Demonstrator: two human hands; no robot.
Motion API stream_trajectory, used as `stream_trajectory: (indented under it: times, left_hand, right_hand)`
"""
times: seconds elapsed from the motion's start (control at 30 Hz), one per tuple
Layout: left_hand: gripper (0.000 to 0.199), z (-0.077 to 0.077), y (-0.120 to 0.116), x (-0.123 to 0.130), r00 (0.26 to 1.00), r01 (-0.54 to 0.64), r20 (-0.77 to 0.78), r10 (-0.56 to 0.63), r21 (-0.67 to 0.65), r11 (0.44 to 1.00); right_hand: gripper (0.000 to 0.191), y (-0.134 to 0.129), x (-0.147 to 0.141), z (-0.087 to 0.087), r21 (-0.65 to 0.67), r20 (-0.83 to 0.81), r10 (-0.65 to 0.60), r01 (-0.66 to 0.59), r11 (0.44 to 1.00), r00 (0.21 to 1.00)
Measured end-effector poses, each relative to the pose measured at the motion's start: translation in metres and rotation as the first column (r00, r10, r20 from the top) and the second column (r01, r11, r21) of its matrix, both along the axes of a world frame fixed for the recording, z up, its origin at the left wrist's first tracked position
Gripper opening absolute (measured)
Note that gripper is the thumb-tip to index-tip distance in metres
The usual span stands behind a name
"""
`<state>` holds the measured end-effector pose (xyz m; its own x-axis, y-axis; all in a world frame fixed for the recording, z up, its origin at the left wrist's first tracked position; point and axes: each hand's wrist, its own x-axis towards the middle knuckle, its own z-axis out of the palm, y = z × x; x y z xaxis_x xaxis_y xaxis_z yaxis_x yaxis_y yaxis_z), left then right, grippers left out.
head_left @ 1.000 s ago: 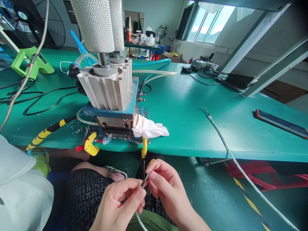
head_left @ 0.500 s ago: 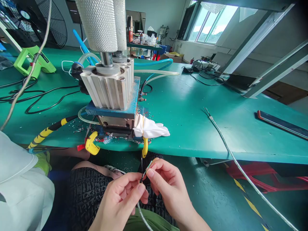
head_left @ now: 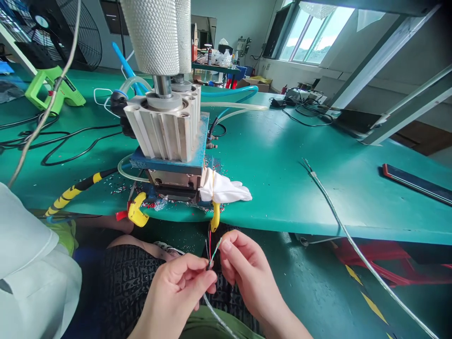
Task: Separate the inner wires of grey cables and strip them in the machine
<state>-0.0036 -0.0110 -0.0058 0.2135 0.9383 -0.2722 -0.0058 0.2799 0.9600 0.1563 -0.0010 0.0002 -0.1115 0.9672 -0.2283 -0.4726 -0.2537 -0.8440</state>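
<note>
**Two bare hands at work below the front edge of a teal-green workbench (head_left: 282,155).** The left hand (head_left: 173,294) is pressing its thumb and fingers together, pinching a silver-grey sheathed cable (head_left: 213,313) near its stripped end, and the cable is trailing down past the lower frame edge. The right hand (head_left: 247,273) is curling inward, its thumb and forefinger closing on a thin green-and-white core (head_left: 217,249). Beside it, a thin red core (head_left: 209,240) and a thin dark core (head_left: 206,247) are rising from the same end; any further cores are too fine to count.

On the bench, a second silver-grey cable (head_left: 348,226) is lying at the right and dropping over the edge. Two finned aluminium cylinders (head_left: 162,129) are standing on one blue metal plate (head_left: 165,165), with knurled silver columns (head_left: 151,37) cut off by the top of the view. One white cloth glove (head_left: 224,188) is bunching at the plate's front, and two yellow objects, (head_left: 137,212) and (head_left: 214,216), are hanging near the edge, their kind hard to make out. Small wire scraps (head_left: 122,188) are scattering around them. One lime-green hot glue gun (head_left: 52,89) and one dark phone (head_left: 416,184) are lying farther off. A white garment (head_left: 31,254) is entering at lower left, partly cut off.
</note>
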Motion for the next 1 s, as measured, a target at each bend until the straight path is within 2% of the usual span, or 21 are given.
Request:
stream_trajectory:
  times: [0.03,0.1,0.2,0.3,0.37,0.4,0.43,0.47,0.53,0.57,0.6,0.63,0.67,0.7,0.73,0.77,0.8,0.83,0.9,1.0]
  left_hand:
    - [0.021,-0.001,0.0,0.0,0.996,-0.021,-0.081,0.024,0.037,0.999]
    - [0.018,-0.003,0.0,0.001,0.979,-0.009,-0.2,0.033,0.12,0.993]
    - [0.021,-0.005,-0.001,0.001,0.96,0.033,-0.279,0.022,0.19,0.981]
    - [0.021,-0.003,-0.001,0.001,0.96,0.039,-0.279,0.004,0.149,0.988]
    - [0.023,0.0,0.0,0.0,0.979,0.004,-0.202,0.01,0.067,0.998]
    - [0.025,0.002,0.001,-0.001,0.992,-0.005,-0.126,0.006,0.011,1.0]
    - [0.029,0.003,0.002,-0.002,1.0,-0.002,-0.025,0.001,-0.058,0.998]
    - [0.033,0.003,0.003,-0.003,0.996,0.019,0.09,-0.006,-0.137,0.99]
    - [0.039,0.003,0.004,-0.005,0.951,0.097,0.309,-0.003,-0.291,0.952]
    - [0.041,0.003,0.004,-0.005,0.921,0.139,0.39,0.009,-0.351,0.926]
    - [0.043,0.003,0.003,-0.006,0.895,0.179,0.445,0.018,-0.396,0.901]
    - [0.044,0.004,0.002,-0.006,0.878,0.214,0.479,0.013,-0.415,0.884]
    - [0.045,0.006,0.0,-0.005,0.872,0.231,0.49,-0.004,-0.403,0.885]
    - [0.045,0.008,-0.002,-0.004,0.878,0.231,0.477,-0.031,-0.366,0.902]
    - [0.044,0.01,-0.003,-0.003,0.898,0.202,0.437,-0.049,-0.31,0.929]
    - [0.041,0.012,-0.005,-0.002,0.929,0.14,0.367,-0.041,-0.247,0.959]
    - [0.038,0.013,-0.006,-0.001,0.961,0.06,0.277,-0.008,-0.179,0.982]
    - [0.034,0.014,-0.007,0.0,0.983,-0.02,0.177,0.04,-0.111,0.994]
    - [0.024,0.013,-0.008,0.002,0.992,-0.129,-0.014,0.129,0.025,0.991]
    - [0.01,0.007,-0.007,0.001,0.964,-0.1,-0.216,0.153,0.241,0.966]
  right_hand:
    - [0.037,-0.001,0.0,0.002,0.056,0.058,-0.037,0.034,0.998,0.998]
    - [0.034,-0.003,-0.002,0.007,0.125,0.124,-0.032,0.016,0.992,0.992]
    - [0.03,-0.002,-0.003,0.011,0.152,0.213,-0.001,-0.032,0.988,0.977]
    - [0.026,0.0,0.0,0.009,0.196,0.311,-0.038,-0.025,0.98,0.95]
    - [0.018,0.001,0.005,0.006,0.325,0.39,-0.092,-0.043,0.945,0.916]
    - [0.012,0.002,0.008,0.006,0.428,0.446,-0.126,-0.087,0.9,0.886]
    - [0.01,0.003,0.012,0.006,0.539,0.512,-0.165,-0.165,0.826,0.843]
    - [0.016,0.003,0.017,0.007,0.634,0.576,-0.21,-0.269,0.725,0.79]
    - [0.035,0.004,0.025,0.008,0.713,0.661,-0.282,-0.465,0.526,0.695]
    - [0.041,0.003,0.027,0.009,0.718,0.673,-0.28,-0.513,0.47,0.685]
    - [0.042,0.001,0.029,0.009,0.72,0.664,-0.242,-0.515,0.466,0.708]
    - [0.038,-0.001,0.029,0.008,0.715,0.62,-0.165,-0.467,0.52,0.767]
    - [0.03,-0.003,0.028,0.006,0.694,0.513,-0.069,-0.367,0.62,0.856]
    - [0.021,-0.005,0.026,0.004,0.637,0.339,0.018,-0.244,0.731,0.941]
    - [0.013,-0.007,0.024,0.001,0.541,0.13,0.066,-0.127,0.831,0.989]
    - [0.01,-0.009,0.021,-0.003,0.425,-0.059,0.072,-0.041,0.904,0.996]
    - [0.011,-0.009,0.017,-0.006,0.322,-0.19,0.054,0.01,0.947,0.98]
    - [0.012,-0.009,0.014,-0.008,0.256,-0.25,0.032,0.034,0.966,0.968]
    - [0.014,-0.008,0.009,-0.01,0.19,-0.175,0.004,0.03,0.981,0.985]
    - [0.024,-0.005,0.005,-0.005,0.112,-0.013,0.033,-0.032,0.993,0.999]
